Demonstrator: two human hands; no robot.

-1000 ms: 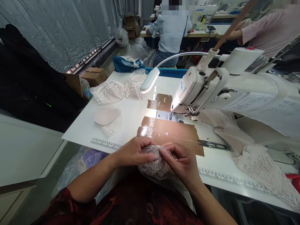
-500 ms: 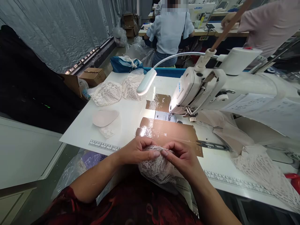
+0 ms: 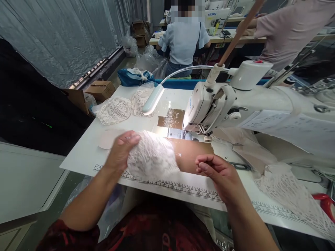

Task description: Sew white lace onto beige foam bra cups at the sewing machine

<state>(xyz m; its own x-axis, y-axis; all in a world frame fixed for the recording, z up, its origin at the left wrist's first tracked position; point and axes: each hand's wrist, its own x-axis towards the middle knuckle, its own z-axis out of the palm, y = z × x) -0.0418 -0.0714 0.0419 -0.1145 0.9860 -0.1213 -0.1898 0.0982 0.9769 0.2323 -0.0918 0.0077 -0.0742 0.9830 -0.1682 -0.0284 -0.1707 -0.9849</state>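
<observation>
White lace piece [image 3: 153, 158], pinched along one side in the closed left hand [image 3: 119, 151], hangs over the near table edge [image 3: 146, 181]. The right hand [image 3: 225, 176] curls half closed, apart from it; whether it pinches a thread, I cannot tell. This looks like handling between seams; moving it calls for a light, flat grip. Beyond stand the sewing machine [image 3: 202, 104], lace cups [image 3: 113, 109], then a seated person [image 3: 183, 43].

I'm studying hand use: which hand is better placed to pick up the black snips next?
Right, I'd judge: the right hand is close to the black snips and seems to hold nothing, while the left hand, farther off, grips the lace piece.
</observation>
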